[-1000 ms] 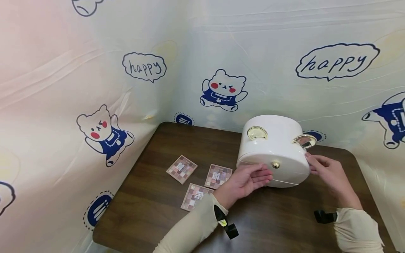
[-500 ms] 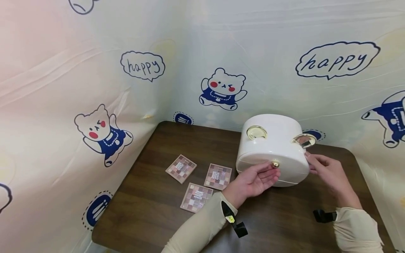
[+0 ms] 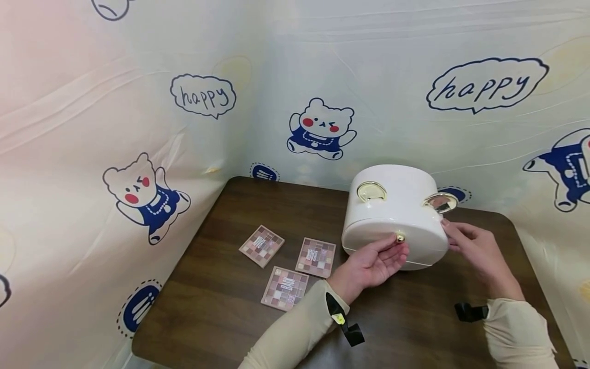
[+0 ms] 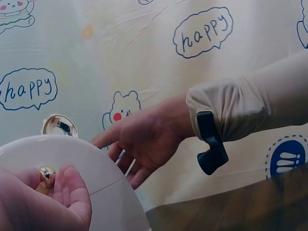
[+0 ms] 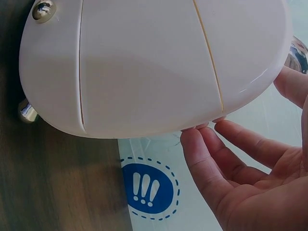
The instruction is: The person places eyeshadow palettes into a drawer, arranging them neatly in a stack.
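Observation:
A glossy white rounded cosmetics box [image 3: 392, 184] with gold-rimmed ear shapes stands on the table, its front towards me. My left hand [image 3: 375, 264] pinches the small gold knob [image 3: 400, 238] on that front between thumb and fingers. The left wrist view shows the knob [image 4: 47, 174] partly covered by those fingers. My right hand [image 3: 475, 251] touches the box's right side with thumb and fingertips. In the right wrist view the fingers of the right hand [image 5: 255, 168] are fairly straight against the white wall [image 5: 154, 72], where thin seams run.
Three flat checkered eyeshadow palettes lie left of the box: one farther back [image 3: 261, 246], one nearer the box [image 3: 315, 257] and one in front [image 3: 285, 288]. The brown wooden table [image 3: 203, 307] meets a printed cloth backdrop [image 3: 258, 66] behind and at the sides.
My left hand has moved right from below the knob and now pinches it. My right hand stays at the box's side. The box and palettes have not visibly moved on the table.

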A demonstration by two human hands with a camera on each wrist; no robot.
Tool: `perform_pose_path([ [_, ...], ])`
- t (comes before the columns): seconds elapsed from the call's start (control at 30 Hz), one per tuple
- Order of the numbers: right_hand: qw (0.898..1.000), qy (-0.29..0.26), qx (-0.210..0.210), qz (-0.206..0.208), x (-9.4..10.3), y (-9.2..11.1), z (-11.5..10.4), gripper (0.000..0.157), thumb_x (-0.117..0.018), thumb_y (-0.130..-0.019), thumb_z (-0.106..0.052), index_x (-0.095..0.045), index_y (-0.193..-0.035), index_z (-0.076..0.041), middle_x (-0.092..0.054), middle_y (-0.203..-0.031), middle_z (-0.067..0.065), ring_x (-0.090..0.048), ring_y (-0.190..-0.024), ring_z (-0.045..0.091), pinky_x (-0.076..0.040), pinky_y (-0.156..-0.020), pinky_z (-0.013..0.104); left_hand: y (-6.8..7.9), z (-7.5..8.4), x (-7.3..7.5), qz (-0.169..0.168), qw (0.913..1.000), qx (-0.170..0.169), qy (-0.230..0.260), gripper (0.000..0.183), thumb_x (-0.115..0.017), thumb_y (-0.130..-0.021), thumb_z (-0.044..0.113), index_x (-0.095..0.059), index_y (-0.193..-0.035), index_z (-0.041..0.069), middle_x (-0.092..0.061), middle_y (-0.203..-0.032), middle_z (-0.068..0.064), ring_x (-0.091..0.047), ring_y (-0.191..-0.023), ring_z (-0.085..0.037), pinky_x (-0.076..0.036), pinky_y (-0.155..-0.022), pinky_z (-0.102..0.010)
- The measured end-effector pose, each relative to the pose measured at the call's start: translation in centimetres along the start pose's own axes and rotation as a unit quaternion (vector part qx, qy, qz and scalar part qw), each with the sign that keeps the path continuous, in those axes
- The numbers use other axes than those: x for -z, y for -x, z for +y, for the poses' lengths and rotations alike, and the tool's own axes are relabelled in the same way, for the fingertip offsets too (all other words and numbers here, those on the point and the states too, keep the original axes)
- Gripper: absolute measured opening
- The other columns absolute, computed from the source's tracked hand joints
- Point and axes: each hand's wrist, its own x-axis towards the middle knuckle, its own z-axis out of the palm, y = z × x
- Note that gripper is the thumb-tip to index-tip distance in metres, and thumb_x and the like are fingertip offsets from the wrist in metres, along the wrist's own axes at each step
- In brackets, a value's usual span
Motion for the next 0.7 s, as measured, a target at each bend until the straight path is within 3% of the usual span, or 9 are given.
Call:
perform_pose_path([
  [0.47, 1.0, -0.01, -0.005, 0.001, -0.1, -0.1, 0.1, 0.083, -0.055, -0.097, -0.058, -0.046, -0.142, 0.011, -0.05, -0.136, 0.033, -0.064, -0.083, -0.001, -0.057, -0.07, 0.02, 1.2, -0.6, 0.4, 0.007, 0.9999, 0.0, 0.007, 0.019, -0.071, -0.096, 0.016, -0.072, -0.104, -0.001, -0.073, -0.099, -0.012, -0.07, -0.089, -0.018, -0.055, -0.088, -0.029],
  [0.7, 1.0, -0.006, -0.008, -0.004, 0.0, -0.1, 0.1, 0.084, -0.053, -0.098, -0.06, -0.044, -0.144, 0.01, -0.049, -0.138, 0.033, -0.063, -0.083, -0.002, -0.057, -0.071, 0.02, 2.1, -0.9, 1.1, -0.014, 0.9999, 0.006, -0.005, 0.018, -0.068, -0.097, 0.016, -0.071, -0.102, 0.0, -0.072, -0.097, -0.011, -0.069, -0.088, -0.016, -0.055, -0.087, -0.027],
])
